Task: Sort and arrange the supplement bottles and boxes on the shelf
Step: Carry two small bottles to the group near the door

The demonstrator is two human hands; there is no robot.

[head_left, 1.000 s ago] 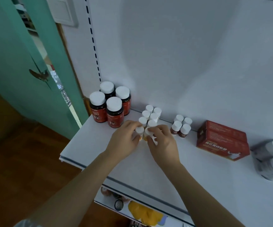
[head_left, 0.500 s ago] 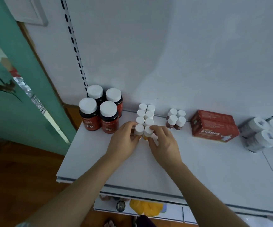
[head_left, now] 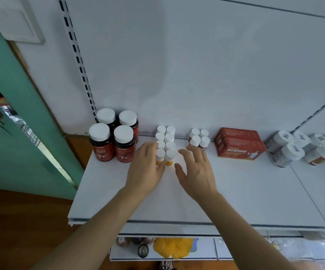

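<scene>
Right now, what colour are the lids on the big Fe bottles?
White lids on dark bottles with red labels, seen in the head view.

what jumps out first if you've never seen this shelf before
Two bare hands meet at mid-shelf: the left hand touches a double row of small white-capped bottles, the right hand is spread open beside it. Left of them stand four big dark Fe bottles; to the right lie red boxes.

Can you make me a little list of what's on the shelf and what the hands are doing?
big bottles: four Fe bottles, red labels, white caps, far left
small bottles: eight yellow bottles, two neat rows
brown bottles: four, in a square
boxes: two red boxes, side by side
left hand: touching the front left yellow bottle
right hand: open, fingers spread, holding nothing
shelf: white
</scene>
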